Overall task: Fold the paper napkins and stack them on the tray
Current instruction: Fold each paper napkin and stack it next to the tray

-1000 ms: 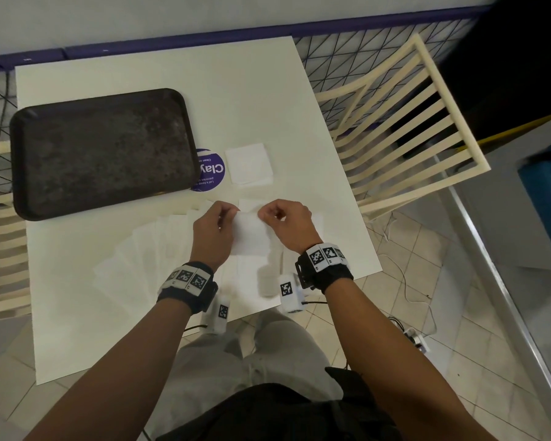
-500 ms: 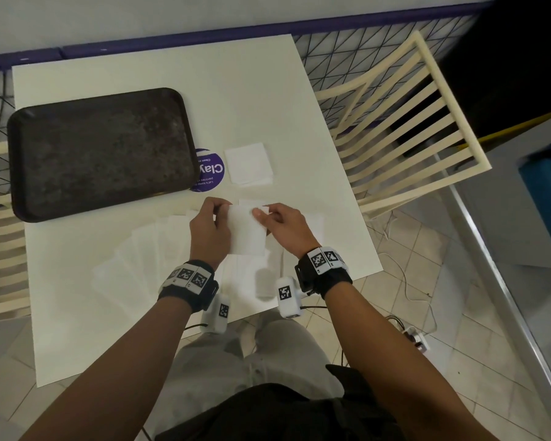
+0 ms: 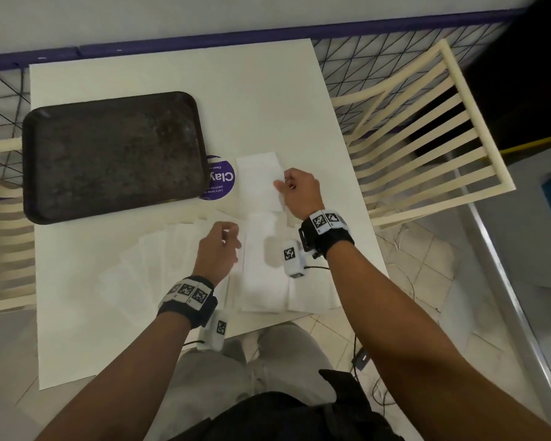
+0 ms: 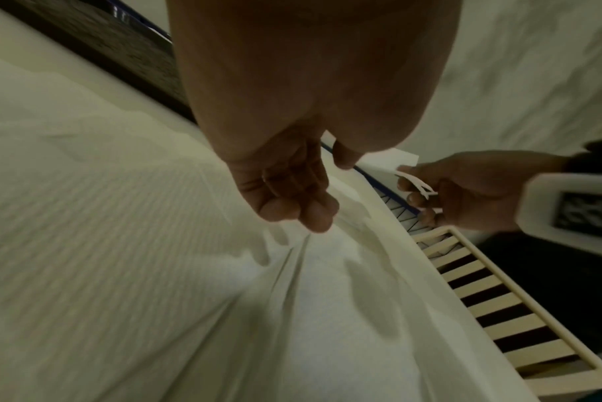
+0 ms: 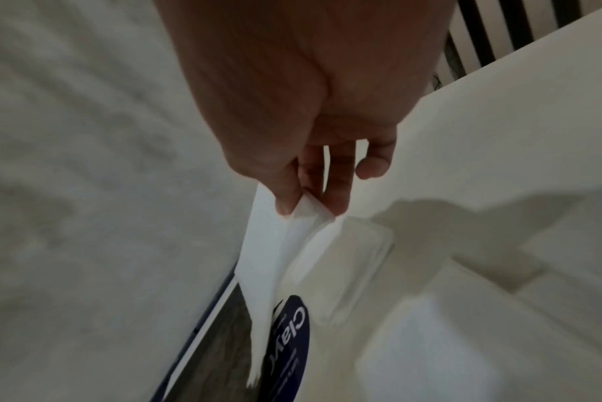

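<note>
My right hand [image 3: 283, 185] pinches a folded white napkin [image 3: 261, 192] by its right edge, low over another folded napkin [image 3: 257, 163] that lies beside the tray. The right wrist view shows thumb and fingers [image 5: 337, 195] nipping the held napkin [image 5: 270, 258], which hangs over the lying one [image 5: 347, 261]. My left hand [image 3: 231, 238] hovers over the fan of unfolded napkins [image 3: 159, 262] with fingers loosely curled and nothing in them; in the left wrist view the left hand [image 4: 295, 206] is likewise bare. The dark tray [image 3: 32, 173] lies at the left with nothing on it.
A round purple sticker [image 3: 220, 179] sits on the white table [image 3: 268, 90] between the tray and the folded napkins. More flat napkins [image 3: 264, 281] lie near the front edge. A slatted cream chair [image 3: 427, 138] stands to the right, and a wire fence runs behind.
The left hand has let go of the folded napkin. The right hand alone has carried it forward and right, over the folded napkin by the sticker.
</note>
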`<action>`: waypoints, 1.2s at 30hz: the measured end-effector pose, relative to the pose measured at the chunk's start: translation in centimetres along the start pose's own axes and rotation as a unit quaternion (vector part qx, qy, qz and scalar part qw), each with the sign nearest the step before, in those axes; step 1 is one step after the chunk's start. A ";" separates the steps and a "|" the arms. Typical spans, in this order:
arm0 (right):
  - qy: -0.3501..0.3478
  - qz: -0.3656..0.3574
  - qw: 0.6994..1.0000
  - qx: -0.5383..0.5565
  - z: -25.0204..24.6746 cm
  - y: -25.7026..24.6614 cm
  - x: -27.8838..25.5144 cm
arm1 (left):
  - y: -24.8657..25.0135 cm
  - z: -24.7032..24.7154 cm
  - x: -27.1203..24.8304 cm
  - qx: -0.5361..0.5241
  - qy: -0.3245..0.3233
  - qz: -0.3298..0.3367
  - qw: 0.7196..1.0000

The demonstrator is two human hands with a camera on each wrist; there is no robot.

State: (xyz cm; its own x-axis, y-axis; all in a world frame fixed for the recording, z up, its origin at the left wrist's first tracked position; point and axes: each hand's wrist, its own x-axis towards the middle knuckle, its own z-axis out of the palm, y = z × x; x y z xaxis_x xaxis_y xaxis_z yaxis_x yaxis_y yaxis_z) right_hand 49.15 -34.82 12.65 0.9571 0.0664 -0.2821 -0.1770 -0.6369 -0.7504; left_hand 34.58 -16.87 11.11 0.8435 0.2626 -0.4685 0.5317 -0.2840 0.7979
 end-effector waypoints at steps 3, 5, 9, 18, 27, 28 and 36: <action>0.003 0.003 1.000 -0.029 0.4 -0.5 3.9 | -1.8 0.1 0.1 0.018 -0.035 -0.013 0.999; -0.003 0.015 0.999 -0.042 1.0 -0.4 6.2 | -2.7 0.3 0.3 0.027 -0.040 -0.014 0.999; -0.015 0.033 0.997 -0.071 2.4 -0.1 9.2 | -3.4 0.7 0.5 0.048 -0.050 -0.030 0.997; 0.002 0.032 0.999 -0.036 2.5 0.6 9.0 | -3.4 0.9 0.6 0.065 -0.053 -0.045 0.995; 0.030 0.046 0.998 0.038 -1.0 5.1 0.6 | -1.5 2.6 0.5 0.041 -0.090 -0.015 0.995; 0.034 0.057 0.997 0.035 -1.3 5.8 -0.7 | -1.2 2.9 0.5 0.038 -0.097 -0.017 0.994; 0.068 0.245 0.962 -0.100 -1.6 11.8 -9.1 | -1.0 5.5 -0.4 0.054 -0.167 -0.001 0.985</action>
State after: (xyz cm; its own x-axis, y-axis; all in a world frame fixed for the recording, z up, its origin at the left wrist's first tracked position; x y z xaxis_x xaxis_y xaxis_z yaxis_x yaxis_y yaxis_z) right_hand 38.73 -44.15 7.29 0.7937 -0.3710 -0.4821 -0.5796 -0.7018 -0.4141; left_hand 34.15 -21.77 8.42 0.8112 -0.0491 -0.5828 0.5232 -0.3844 0.7606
